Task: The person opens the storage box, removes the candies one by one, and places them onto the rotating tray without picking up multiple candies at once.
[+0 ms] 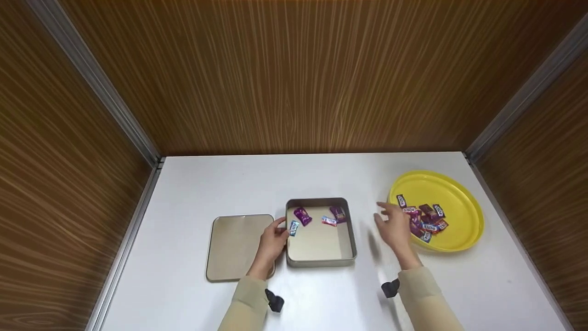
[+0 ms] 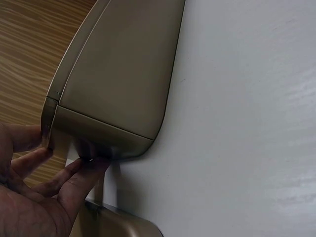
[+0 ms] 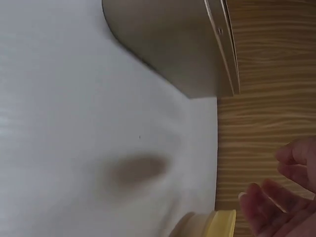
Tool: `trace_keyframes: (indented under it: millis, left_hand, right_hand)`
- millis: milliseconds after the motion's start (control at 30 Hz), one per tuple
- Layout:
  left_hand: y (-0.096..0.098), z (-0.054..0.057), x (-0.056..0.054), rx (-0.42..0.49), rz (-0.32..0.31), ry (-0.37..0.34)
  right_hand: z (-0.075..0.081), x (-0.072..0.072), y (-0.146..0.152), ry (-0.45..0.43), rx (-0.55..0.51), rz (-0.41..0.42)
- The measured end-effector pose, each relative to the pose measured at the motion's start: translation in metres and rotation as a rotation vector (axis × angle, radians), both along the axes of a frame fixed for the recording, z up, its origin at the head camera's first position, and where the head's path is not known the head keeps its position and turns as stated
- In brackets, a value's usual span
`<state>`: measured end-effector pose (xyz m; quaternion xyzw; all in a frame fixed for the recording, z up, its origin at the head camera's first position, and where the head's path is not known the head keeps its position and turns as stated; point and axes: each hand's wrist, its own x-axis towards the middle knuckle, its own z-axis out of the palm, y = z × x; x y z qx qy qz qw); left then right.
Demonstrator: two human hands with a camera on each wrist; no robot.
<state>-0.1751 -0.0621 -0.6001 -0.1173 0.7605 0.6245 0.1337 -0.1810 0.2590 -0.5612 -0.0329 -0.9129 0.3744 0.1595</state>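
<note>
A square metal tin (image 1: 321, 253) stands in the middle of the table, holding a few wrapped candies, among them a purple one (image 1: 302, 216) and a light blue one (image 1: 294, 228). My left hand (image 1: 272, 240) holds the tin's left side, with fingertips (image 2: 94, 168) against the outer wall and one at the rim. Between the tin and a round yellow tray (image 1: 464, 216), my right hand (image 1: 395, 226) hovers with loosely bent fingers and nothing in them. Several wrapped candies (image 1: 427, 221) lie heaped toward the tray's left side.
Left of the tin lies a flat metal lid (image 1: 234, 243), partly covered by my left hand and forearm. The white table (image 1: 275, 179) is bounded by wood-grain panels (image 1: 303, 82) at the back and both sides. The tray sits near the table's right edge.
</note>
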Motion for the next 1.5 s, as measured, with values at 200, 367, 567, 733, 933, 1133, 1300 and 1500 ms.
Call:
trace_keyframes:
  millis: [200, 367, 567, 733, 933, 1133, 1300, 1500]
  left_hand:
    - [0.0, 0.0, -0.001, -0.03, -0.001, 0.019]
    - [-0.001, 0.0, -0.001, -0.036, -0.002, 0.025]
    - [0.0, 0.0, 0.0, -0.04, -0.002, 0.013]
    - [0.0, 0.001, 0.0, -0.036, 0.001, 0.01]
    - [-0.001, -0.001, -0.001, -0.036, -0.005, 0.02]
    - [-0.001, -0.001, 0.0, -0.027, -0.002, 0.021]
    - [0.0, 0.001, 0.0, -0.012, 0.004, 0.011]
    - [0.0, 0.002, 0.0, -0.024, 0.006, 0.005]
  right_hand:
    - [-0.001, 0.004, -0.033, 0.027, 0.061, 0.12]
    - [0.0, 0.006, -0.057, -0.048, 0.1, 0.187]
    - [0.0, 0.011, -0.079, -0.124, 0.157, 0.189]
    - [-0.006, 0.012, -0.091, -0.043, 0.231, 0.189]
    - [-0.012, 0.013, -0.102, -0.05, 0.26, 0.243]
    - [-0.019, 0.011, -0.11, -0.163, 0.34, 0.314]
    - [-0.023, 0.008, -0.113, -0.266, 0.455, 0.349]
    - [-0.025, 0.003, -0.117, -0.304, 0.597, 0.344]
